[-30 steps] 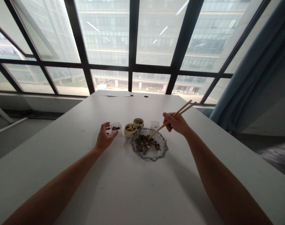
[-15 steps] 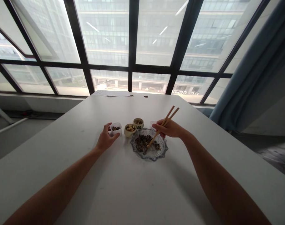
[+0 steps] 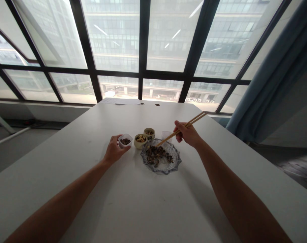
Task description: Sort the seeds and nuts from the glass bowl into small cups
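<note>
My left hand (image 3: 114, 150) is closed around the side of a small clear plastic box (image 3: 131, 141), thumb in front and fingers behind. Dark seeds, like sunflower seeds, lie in the box. My right hand (image 3: 188, 134) grips a pair of wooden chopsticks (image 3: 170, 136) slanting down to the left. Their tips reach the far left part of a scalloped glass plate (image 3: 175, 166), at a heap of dark striped seeds (image 3: 155, 154). Whether a seed is between the tips is too small to tell.
A pale round cup (image 3: 138, 145) of light nuts stands left of the plate, touching or nearly touching it. Behind is a second cup (image 3: 150, 137) with small brownish pieces. Another clear plastic box (image 3: 165, 135) sits behind the plate. Papers (image 3: 123, 101) lie at the white table's far edge.
My right hand has shifted slightly right, and the chopsticks lean lower, their tips moving from the heap's middle toward its far side. The box in my left hand has moved slightly nearer.
</note>
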